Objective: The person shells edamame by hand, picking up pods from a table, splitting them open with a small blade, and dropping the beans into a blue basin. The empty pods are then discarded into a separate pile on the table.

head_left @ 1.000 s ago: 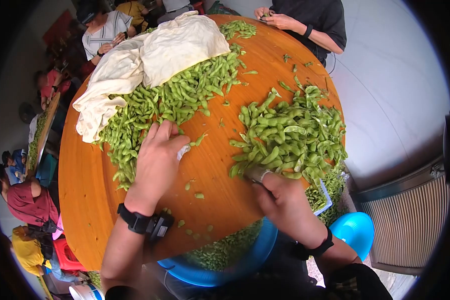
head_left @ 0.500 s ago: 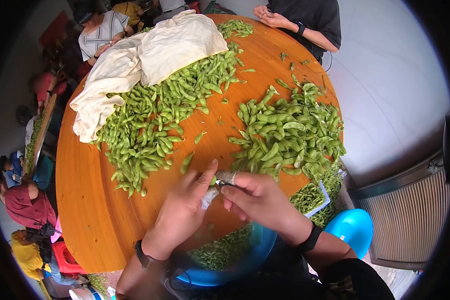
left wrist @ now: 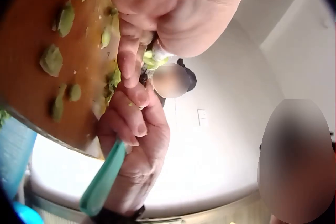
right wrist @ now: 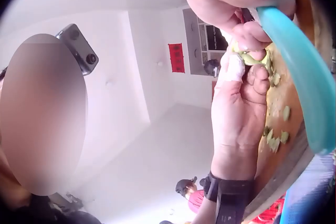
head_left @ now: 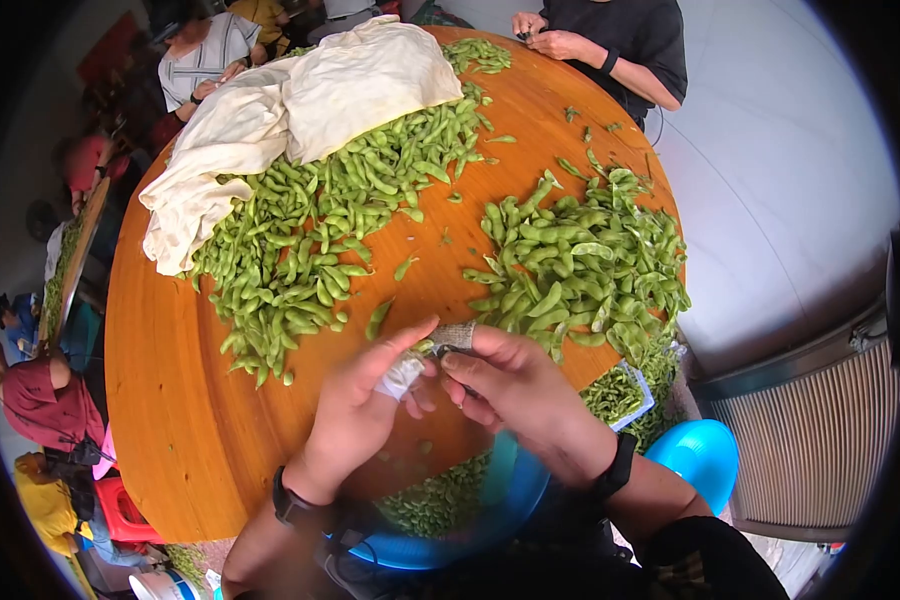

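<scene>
Above the table's near edge, my two hands meet fingertip to fingertip. My left hand, its thumb wrapped in white tape, pinches a green soybean pod, mostly hidden by fingers. My right hand, with a greyish wrap on its index finger, grips a tool with a long teal handle that juts out below the palm. Its working end is hidden at the pod. Left of centre lies a heap of plump pods; a second heap of pods lies to the right.
Cream cloth covers part of the left heap on the round wooden table. Below the near edge sits a blue basin of shelled beans. Another blue basin stands at right. A person in black sits across.
My left hand has come back from the left heap with a pod. My right hand has moved left from the right heap, and the hands now meet near the table edge.
</scene>
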The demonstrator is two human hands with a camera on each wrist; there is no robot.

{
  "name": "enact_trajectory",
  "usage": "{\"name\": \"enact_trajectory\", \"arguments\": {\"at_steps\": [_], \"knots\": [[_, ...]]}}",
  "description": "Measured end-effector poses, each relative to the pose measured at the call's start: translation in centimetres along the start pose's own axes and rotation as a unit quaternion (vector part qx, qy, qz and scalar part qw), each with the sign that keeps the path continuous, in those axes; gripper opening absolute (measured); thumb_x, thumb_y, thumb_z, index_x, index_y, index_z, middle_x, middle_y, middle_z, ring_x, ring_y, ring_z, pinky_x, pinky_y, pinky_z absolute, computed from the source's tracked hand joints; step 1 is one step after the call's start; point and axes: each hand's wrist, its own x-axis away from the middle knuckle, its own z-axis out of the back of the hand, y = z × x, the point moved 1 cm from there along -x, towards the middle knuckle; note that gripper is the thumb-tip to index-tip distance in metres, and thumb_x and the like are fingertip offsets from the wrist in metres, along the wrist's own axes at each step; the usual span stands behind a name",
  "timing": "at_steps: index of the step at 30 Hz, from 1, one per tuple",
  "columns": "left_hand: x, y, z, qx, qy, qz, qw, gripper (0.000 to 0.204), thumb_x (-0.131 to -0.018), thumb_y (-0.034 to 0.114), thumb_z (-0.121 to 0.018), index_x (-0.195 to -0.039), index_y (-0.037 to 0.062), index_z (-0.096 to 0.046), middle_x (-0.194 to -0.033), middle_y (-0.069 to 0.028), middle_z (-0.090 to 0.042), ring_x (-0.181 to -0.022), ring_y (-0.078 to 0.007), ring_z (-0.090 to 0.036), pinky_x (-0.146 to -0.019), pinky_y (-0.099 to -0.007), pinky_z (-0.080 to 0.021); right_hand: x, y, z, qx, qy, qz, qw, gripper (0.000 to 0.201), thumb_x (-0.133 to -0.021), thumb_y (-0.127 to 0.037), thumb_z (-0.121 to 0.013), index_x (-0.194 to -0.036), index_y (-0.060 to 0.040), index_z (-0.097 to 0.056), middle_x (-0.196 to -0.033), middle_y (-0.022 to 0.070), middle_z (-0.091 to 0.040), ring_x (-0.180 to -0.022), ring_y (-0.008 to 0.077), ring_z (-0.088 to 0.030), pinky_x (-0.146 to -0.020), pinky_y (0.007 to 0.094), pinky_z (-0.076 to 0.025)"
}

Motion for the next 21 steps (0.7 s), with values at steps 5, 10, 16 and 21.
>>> {"name": "enact_trajectory", "arguments": {"at_steps": [5,10,16,21], "knots": [[-0.6,0.0,0.5,0.146,0.005,0.070,0.987,0.042,-0.094,-0.006,-0.037,-0.132,0.0039,-0.052,-0.099,-0.0078,-0.063,-0.073,-0.0161,-0.066,-0.062,-0.0256,-0.055,0.0,-0.1,-0.1,0.031,0.016,0.015,0.999,0.014,-0.099,-0.014,-0.053,-0.103,-0.0078,-0.065,-0.067,-0.0044,-0.054,-0.051,0.0012,-0.045,-0.044,0.0176,-0.034],[-0.7,-0.7,0.5,0.243,0.105,0.082,0.961,0.024,-0.095,-0.003,-0.040,-0.116,-0.0011,-0.053,-0.100,-0.0109,-0.064,-0.067,-0.0165,-0.064,-0.059,-0.0257,-0.054,0.5,-0.3,-0.9,0.108,0.058,0.056,0.991,0.016,-0.098,-0.011,-0.054,-0.109,-0.0061,-0.065,-0.068,-0.0043,-0.055,-0.055,0.0013,-0.046,-0.049,0.0179,-0.036],[-0.8,-1.1,2.0,0.289,0.160,0.089,0.940,0.018,-0.099,0.010,-0.049,-0.113,0.0064,-0.058,-0.108,-0.0105,-0.065,-0.065,-0.0125,-0.059,-0.054,-0.0216,-0.044,1.3,-0.7,0.4,0.233,0.132,0.154,0.951,0.020,-0.095,-0.004,-0.055,-0.113,-0.0037,-0.064,-0.067,-0.0013,-0.055,-0.061,0.0037,-0.049,-0.056,0.0214,-0.041],[-0.6,-1.1,1.0,0.407,0.124,0.063,0.903,0.016,-0.097,0.004,-0.050,-0.111,0.0037,-0.058,-0.094,-0.0040,-0.063,-0.064,-0.0089,-0.051,-0.054,-0.0222,-0.041,0.3,0.2,-0.8,0.341,0.098,0.276,0.894,0.018,-0.085,-0.013,-0.071,-0.097,-0.0009,-0.063,-0.065,0.0102,-0.057,-0.057,0.0195,-0.054,-0.055,0.0329,-0.045]]}}
